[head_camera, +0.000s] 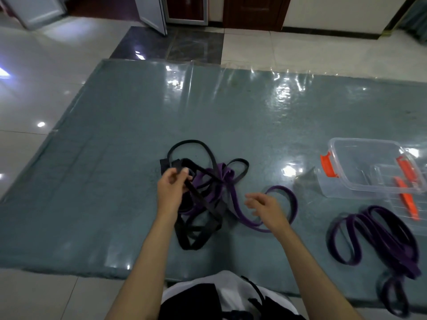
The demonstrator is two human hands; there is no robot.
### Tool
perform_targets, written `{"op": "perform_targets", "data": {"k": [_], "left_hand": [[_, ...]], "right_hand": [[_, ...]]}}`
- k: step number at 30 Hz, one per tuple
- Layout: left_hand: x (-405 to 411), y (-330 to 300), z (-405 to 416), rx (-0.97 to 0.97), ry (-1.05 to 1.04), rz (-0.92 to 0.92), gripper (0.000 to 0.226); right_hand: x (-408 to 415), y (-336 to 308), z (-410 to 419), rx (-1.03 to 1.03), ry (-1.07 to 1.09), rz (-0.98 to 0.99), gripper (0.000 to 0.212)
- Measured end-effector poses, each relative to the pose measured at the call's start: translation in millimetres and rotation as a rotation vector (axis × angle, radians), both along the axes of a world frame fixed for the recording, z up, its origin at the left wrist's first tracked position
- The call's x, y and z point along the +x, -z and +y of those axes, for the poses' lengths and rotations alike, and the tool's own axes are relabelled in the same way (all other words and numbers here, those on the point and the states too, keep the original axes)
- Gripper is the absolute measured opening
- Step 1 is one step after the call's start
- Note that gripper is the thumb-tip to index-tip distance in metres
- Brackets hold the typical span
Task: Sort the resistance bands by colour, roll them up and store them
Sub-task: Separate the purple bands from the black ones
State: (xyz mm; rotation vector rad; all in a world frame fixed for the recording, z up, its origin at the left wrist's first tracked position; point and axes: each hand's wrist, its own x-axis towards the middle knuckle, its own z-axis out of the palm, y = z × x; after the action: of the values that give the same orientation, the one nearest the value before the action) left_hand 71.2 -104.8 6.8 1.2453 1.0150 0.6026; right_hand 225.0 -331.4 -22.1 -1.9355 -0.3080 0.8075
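Shiny blue mat (115,158) holds tangled, floppy bands. Left hand (172,190) pinches a black band (198,197); right hand (268,210) hovers open beside the tangle. Grab one loop.

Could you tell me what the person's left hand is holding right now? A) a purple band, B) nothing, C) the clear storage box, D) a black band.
D: the left hand pinches a black band lifted out of the tangled pile, while the right hand hovers open above a purple band.
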Motion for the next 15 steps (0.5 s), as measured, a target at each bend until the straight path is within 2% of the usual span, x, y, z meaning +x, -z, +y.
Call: {"op": "perform_targets", "data": {"k": [3,6,8,9,11,13,15], "left_hand": [[-4.8,0.0,27.3,0.068,-0.112,0.037,0.016],[-4.1,12.0,45.0,0.165,-0.075,0.299,0.023],[-3.9,20.5,48.2,0.15,-0.011,0.461,0.027],[-3.3,24.0,46.5,0.145,0.019,0.528,0.035],[0.0,28.2,38.7,0.26,0.034,0.662,0.054],[10.8,28.6,27.8,0.455,0.03,0.63,0.051],[27.5,31.4,16.6,0.592,0.195,0.511,0.034]], "right_hand": [[-0.9,24.5,-4.8,-0.178,-0.096,-0.109,0.018],[0.4,33.3,-0.4,-0.29,-0.173,-0.187,0.024],[3.7,35.4,7.3,-0.357,-0.25,-0.275,0.03],[6.1,34.8,12.4,-0.377,-0.296,-0.313,0.029],[11.2,34.5,22.9,-0.393,-0.396,-0.367,0.025],[19.2,35.6,32.8,-0.396,-0.44,-0.381,0.024],[29.0,37.6,42.9,-0.409,-0.428,-0.367,0.024]]}}
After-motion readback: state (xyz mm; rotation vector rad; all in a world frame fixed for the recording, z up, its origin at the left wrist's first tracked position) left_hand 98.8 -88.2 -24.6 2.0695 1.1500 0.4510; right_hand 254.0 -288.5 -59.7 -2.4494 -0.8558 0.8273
